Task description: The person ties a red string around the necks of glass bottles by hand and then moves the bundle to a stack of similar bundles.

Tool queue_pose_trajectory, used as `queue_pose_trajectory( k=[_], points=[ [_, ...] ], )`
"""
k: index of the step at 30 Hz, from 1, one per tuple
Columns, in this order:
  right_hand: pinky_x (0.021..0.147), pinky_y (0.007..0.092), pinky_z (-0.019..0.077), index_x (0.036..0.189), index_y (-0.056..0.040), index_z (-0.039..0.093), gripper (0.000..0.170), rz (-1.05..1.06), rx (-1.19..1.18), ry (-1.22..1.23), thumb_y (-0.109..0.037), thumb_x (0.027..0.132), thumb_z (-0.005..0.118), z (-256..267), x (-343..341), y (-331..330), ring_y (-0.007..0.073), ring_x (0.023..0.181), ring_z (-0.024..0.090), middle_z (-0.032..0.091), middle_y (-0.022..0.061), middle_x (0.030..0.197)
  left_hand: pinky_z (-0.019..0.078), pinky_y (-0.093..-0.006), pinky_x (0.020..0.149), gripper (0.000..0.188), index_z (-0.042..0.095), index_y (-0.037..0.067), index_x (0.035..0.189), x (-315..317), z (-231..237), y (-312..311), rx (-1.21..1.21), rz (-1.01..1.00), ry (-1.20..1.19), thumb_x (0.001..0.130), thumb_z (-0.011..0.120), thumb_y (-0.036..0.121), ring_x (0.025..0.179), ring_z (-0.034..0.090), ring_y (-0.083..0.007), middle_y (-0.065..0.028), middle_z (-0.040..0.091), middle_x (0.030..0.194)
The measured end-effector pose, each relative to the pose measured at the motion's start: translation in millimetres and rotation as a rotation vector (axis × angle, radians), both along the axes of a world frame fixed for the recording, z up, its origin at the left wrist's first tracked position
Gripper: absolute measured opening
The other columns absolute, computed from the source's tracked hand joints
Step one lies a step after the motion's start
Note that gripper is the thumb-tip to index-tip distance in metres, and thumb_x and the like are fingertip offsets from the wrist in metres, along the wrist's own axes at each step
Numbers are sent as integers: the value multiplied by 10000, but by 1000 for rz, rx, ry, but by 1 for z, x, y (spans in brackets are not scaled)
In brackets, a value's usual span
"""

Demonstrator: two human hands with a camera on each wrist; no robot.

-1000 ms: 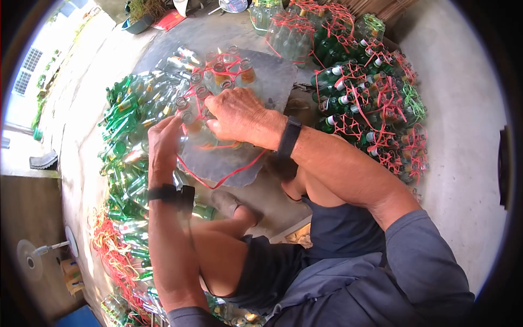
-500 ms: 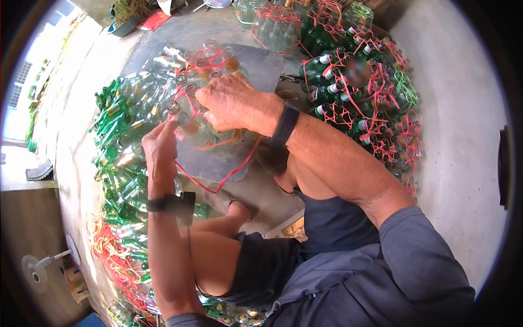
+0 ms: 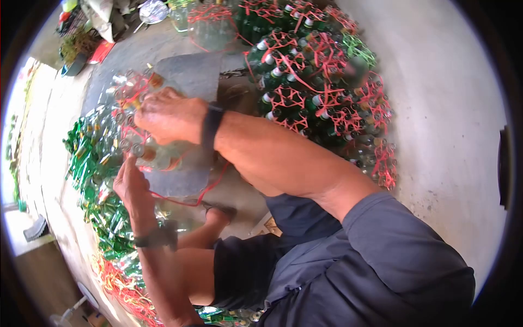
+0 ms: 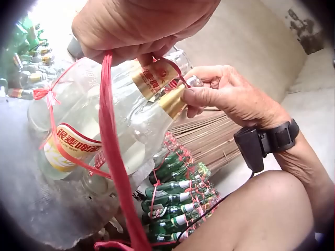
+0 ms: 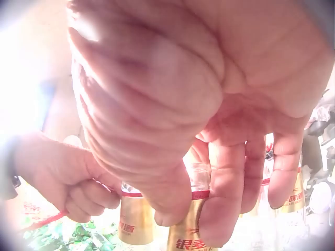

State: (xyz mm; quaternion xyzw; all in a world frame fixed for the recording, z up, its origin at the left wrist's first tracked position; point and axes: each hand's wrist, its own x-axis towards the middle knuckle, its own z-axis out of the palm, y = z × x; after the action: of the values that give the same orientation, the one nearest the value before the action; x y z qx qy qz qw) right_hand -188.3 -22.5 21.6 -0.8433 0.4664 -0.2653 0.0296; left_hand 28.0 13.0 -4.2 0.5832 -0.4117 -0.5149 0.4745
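Clear bottles with gold neck labels stand bundled on a grey sheet [image 3: 190, 76], with red strap [image 4: 112, 141] running among their necks. At the bundle's near side, my left hand [image 3: 134, 185] grips the strap in curled fingers; a length of it hangs from this hand [image 4: 146, 26] in the left wrist view. Across the bundle, my right hand [image 3: 171, 117] has its thumb and fingers round a bottle neck [image 4: 172, 102], where the strap passes. The right wrist view shows the right hand [image 5: 209, 104] over the gold-labelled necks [image 5: 137, 217]; its palm hides part of them.
Green bottles [image 3: 81, 158] lie heaped on the left, with a tangle of red strap [image 3: 125, 289] nearer me. Strapped bundles of green bottles [image 3: 289, 103] stand on the right. A potted plant [image 3: 76, 49] and a fan [image 3: 76, 308] are at the left side.
The head view has turned to the right, so the bundle and both hands appear farther left. The left hand still grips the strap and the right hand stays at the necks.
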Motion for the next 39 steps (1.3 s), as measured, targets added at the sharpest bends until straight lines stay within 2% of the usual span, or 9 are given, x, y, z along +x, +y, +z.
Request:
queue_pose_trajectory(
  k=[3, 7, 12, 18, 31, 33, 34, 37, 39],
  points=[
    [974, 529, 535, 1050, -57, 760, 285, -39, 177, 42, -164, 786, 770, 15, 3, 5, 362, 1174, 698, 749, 193, 1115, 213, -211, 426, 180, 704, 100, 888, 7, 0, -3, 38, 20, 35, 1025, 709, 215, 490, 304, 14, 119, 387, 619],
    [1059, 530, 472, 1166, -81, 737, 407, -82, 177, -30, -195, 778, 785, 10, 6, 5, 361, 1241, 658, 716, 180, 1214, 216, -207, 423, 165, 707, 109, 899, 7, -1, -6, 71, 41, 14, 1027, 705, 214, 485, 307, 10, 118, 383, 618],
    [1047, 510, 486, 1051, -59, 767, 334, -93, 203, -29, -183, 743, 807, 18, 5, 7, 352, 1162, 702, 737, 170, 1162, 219, -209, 420, 126, 714, 102, 943, 9, -1, -5, 94, 63, 49, 1028, 688, 191, 483, 312, 7, 115, 387, 621],
    [758, 509, 582, 860, -9, 744, 172, -18, 129, -46, -80, 705, 717, 10, 1, 0, 390, 865, 764, 754, 229, 859, 224, -224, 405, 129, 728, 72, 932, 4, 7, -1, 110, 81, 26, 1007, 704, 174, 466, 333, -9, 100, 415, 608],
    [745, 518, 572, 877, -29, 704, 132, 64, 12, 18, -110, 776, 729, 0, -4, -7, 406, 860, 743, 725, 212, 827, 210, -210, 396, 164, 674, 105, 844, -15, 2, 9, 47, 179, 78, 988, 738, 150, 453, 314, 2, 118, 424, 614],
    [757, 515, 567, 890, -40, 686, 133, 69, 51, 50, -117, 792, 734, -1, -6, -9, 398, 893, 734, 716, 197, 852, 220, -242, 429, 214, 778, -23, 1007, -17, -3, 10, 18, 195, 47, 965, 745, 184, 463, 342, -18, 79, 476, 584],
    [760, 516, 564, 882, -44, 674, 123, 75, 16, 44, -111, 795, 730, -3, -7, -11, 395, 901, 728, 709, 193, 856, 232, -245, 457, 220, 795, -38, 982, -22, -6, 9, 13, 234, 37, 960, 743, 174, 481, 356, -22, 76, 508, 599],
    [778, 513, 557, 874, -46, 641, 111, 91, 7, 47, -87, 803, 716, -3, -14, -15, 388, 936, 711, 696, 172, 878, 204, -239, 405, 152, 715, 63, 887, -32, -9, 15, -35, 205, 80, 990, 742, 171, 455, 311, -6, 109, 407, 587],
    [798, 506, 555, 888, -47, 635, 121, 94, -19, 61, -72, 801, 716, -2, -19, -16, 383, 957, 704, 697, 157, 894, 221, -251, 411, 164, 760, 25, 942, -22, -45, 4, -154, 180, 64, 980, 762, 184, 451, 331, -26, 94, 439, 580]
  ],
)
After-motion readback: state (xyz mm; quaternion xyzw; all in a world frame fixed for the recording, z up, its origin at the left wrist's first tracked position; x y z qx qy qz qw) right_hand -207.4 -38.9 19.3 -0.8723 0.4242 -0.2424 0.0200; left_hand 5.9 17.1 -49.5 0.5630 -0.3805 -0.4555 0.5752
